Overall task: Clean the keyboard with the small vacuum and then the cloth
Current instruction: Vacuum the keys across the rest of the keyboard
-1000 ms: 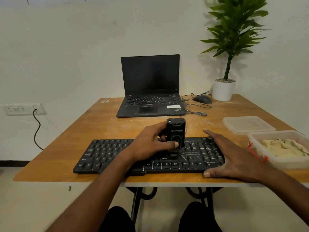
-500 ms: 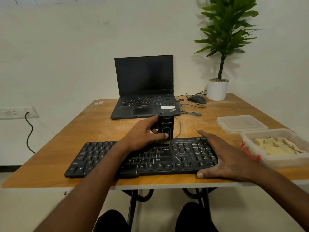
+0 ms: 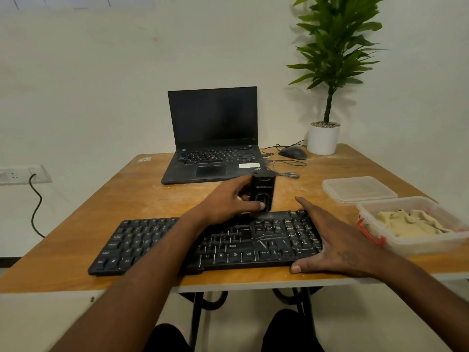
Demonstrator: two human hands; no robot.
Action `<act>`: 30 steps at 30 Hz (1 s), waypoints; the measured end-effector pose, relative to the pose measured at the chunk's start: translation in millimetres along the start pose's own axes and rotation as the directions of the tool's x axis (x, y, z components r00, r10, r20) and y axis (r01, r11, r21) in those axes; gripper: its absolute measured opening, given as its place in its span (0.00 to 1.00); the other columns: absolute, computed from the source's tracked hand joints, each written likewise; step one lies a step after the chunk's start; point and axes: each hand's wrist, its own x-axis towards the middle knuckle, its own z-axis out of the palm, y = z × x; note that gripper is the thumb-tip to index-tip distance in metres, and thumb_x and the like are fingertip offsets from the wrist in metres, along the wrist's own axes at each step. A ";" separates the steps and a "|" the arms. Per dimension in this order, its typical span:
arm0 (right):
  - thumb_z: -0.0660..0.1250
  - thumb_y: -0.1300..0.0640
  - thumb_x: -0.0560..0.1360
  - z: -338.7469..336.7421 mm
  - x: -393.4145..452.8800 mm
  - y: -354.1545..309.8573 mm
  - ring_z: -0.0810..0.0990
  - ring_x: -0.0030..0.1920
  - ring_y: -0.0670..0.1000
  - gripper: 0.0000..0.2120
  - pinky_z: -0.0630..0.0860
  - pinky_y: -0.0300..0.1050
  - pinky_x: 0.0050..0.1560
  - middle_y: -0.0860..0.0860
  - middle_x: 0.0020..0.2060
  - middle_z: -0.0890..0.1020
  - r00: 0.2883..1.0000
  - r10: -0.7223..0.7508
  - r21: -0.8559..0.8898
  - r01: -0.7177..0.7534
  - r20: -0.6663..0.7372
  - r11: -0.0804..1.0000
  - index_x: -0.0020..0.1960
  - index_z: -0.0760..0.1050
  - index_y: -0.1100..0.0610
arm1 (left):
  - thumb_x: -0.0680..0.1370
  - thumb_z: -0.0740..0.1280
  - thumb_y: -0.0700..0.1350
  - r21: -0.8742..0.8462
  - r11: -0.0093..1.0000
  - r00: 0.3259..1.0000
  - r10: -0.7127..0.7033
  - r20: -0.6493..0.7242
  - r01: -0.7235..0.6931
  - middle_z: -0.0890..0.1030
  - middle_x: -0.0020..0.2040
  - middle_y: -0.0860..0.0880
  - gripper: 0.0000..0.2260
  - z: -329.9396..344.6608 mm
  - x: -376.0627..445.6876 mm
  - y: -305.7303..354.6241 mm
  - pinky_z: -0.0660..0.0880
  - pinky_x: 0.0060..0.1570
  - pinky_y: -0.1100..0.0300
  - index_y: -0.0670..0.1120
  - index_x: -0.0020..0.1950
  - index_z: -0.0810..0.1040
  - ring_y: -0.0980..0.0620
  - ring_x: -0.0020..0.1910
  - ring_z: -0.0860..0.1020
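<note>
left hand (image 3: 228, 203): curled round the vacuum (image 3: 262, 193), thumb across its near face, fingers behind it
vacuum: black, upright, base at the far edge of the keyboard (image 3: 157, 243), right of the keyboard's middle
right hand (image 3: 335, 241): flat, fingers straight and spread, pressing on the right end of keyboard, thumb at the near edge
keyboard: black, lies across the near part of the table (image 3: 76, 212), left end angled nearer; pale dust streaks near the arrow keys
cloth (image 3: 411, 222): beige, crumpled in a clear tub (image 3: 426, 243) at the right edge of the table, just beside right hand, not touched
lid (image 3: 357, 189): clear, flat on table just beyond the tub
laptop (image 3: 215, 138): open, screen dark, far centre
mouse (image 3: 293, 152): right of laptop, cable looped beside it
plant (image 3: 327, 97): white pot, far right corner
socket (image 3: 20, 174): on left wall, black cord plugged in
change vs 1.0 s ago: vacuum has gone from mid-keyboard rows to the far edge; left hand went with it, same grip
right hand vs earlier: same flat hold on right end
keyboard vs earlier: same spot on table; whole view shifted as the head turned
</note>
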 end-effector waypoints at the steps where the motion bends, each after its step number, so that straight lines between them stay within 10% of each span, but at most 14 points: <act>1: 0.73 0.21 0.56 0.0 -0.2 0.5 0.60 0.68 0.37 0.66 0.66 0.42 0.70 0.41 0.78 0.56 1.000 -0.001 0.000 0.001 -0.001 1.000 0.78 0.34 0.35 | 0.80 0.74 0.45 0.009 1.000 1.000 -0.014 -0.009 0.014 0.81 0.58 0.58 0.23 -7.5 -4.7 -4.6 0.74 0.47 0.72 0.55 0.73 0.73 0.67 0.47 0.79; 15: 0.78 0.26 0.54 0.3 0.7 -1.4 0.67 0.72 0.44 0.72 0.69 0.45 0.71 0.44 0.79 0.59 0.999 -0.001 0.102 0.004 -0.033 0.995 0.73 0.24 0.31 | 0.78 0.76 0.46 -0.068 0.997 0.999 0.041 -0.006 -0.042 0.82 0.63 0.49 0.27 42.4 23.5 23.9 0.81 0.59 0.45 0.51 0.75 0.73 0.48 0.56 0.83; 24: 0.79 0.27 0.54 1.2 -0.2 2.3 0.61 0.74 0.42 0.71 0.62 0.38 0.70 0.42 0.80 0.51 1.000 0.002 0.112 0.000 -0.016 0.994 0.73 0.25 0.31 | 0.80 0.74 0.43 -0.023 0.999 1.000 -0.026 -0.007 0.026 0.80 0.57 0.60 0.24 -4.7 -1.8 -5.3 0.71 0.43 0.77 0.53 0.73 0.72 0.72 0.46 0.78; 30: 0.79 0.28 0.55 -2.8 -0.3 2.6 0.57 0.76 0.44 0.70 0.60 0.47 0.76 0.39 0.80 0.45 0.999 -0.016 0.123 0.012 0.031 0.992 0.71 0.24 0.28 | 0.80 0.74 0.43 -0.045 0.998 0.999 -0.051 -0.018 0.050 0.80 0.53 0.60 0.23 -7.2 -9.5 -9.2 0.72 0.43 0.76 0.55 0.72 0.72 0.71 0.43 0.79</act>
